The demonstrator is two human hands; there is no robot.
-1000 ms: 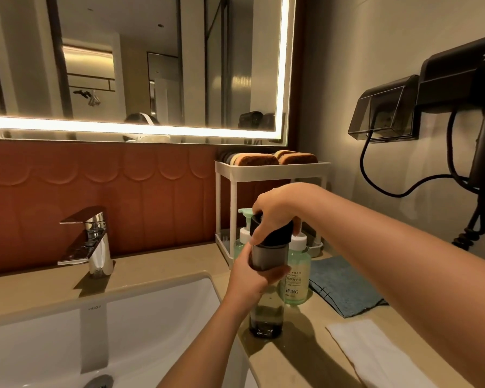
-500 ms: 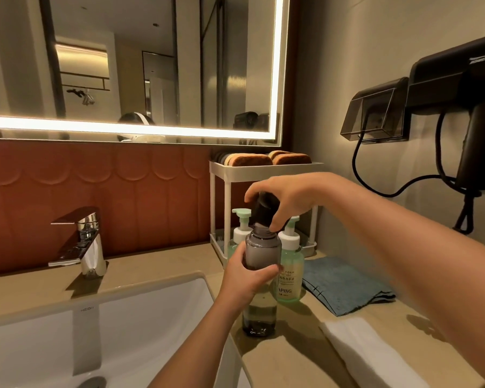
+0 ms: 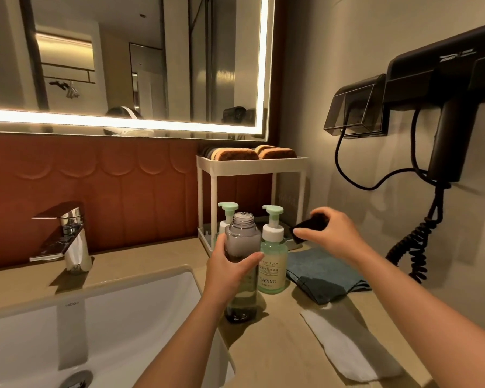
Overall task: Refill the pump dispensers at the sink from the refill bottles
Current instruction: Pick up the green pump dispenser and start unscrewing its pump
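Observation:
A tall clear refill bottle (image 3: 242,242) with dark liquid in its lower part stands on the counter beside the basin, its neck uncapped. My left hand (image 3: 230,268) grips its middle. My right hand (image 3: 329,233) holds the black cap (image 3: 310,224) off to the right, above the blue cloth. A green pump dispenser (image 3: 272,264) labelled YAPING stands right behind the bottle. A second green pump dispenser (image 3: 226,217) is partly hidden behind the bottle, at the foot of the white rack.
The white basin (image 3: 101,317) and chrome tap (image 3: 67,236) lie to the left. A white two-tier rack (image 3: 249,169) with sponges stands in the corner. A folded blue cloth (image 3: 322,278) and a white cloth (image 3: 345,345) lie on the counter. A wall hair dryer (image 3: 448,107) with a coiled cord hangs on the right.
My right hand twisted the black cap off the bottle and carried it to the right. The bottle's neck now stands bare. My left hand kept its grip.

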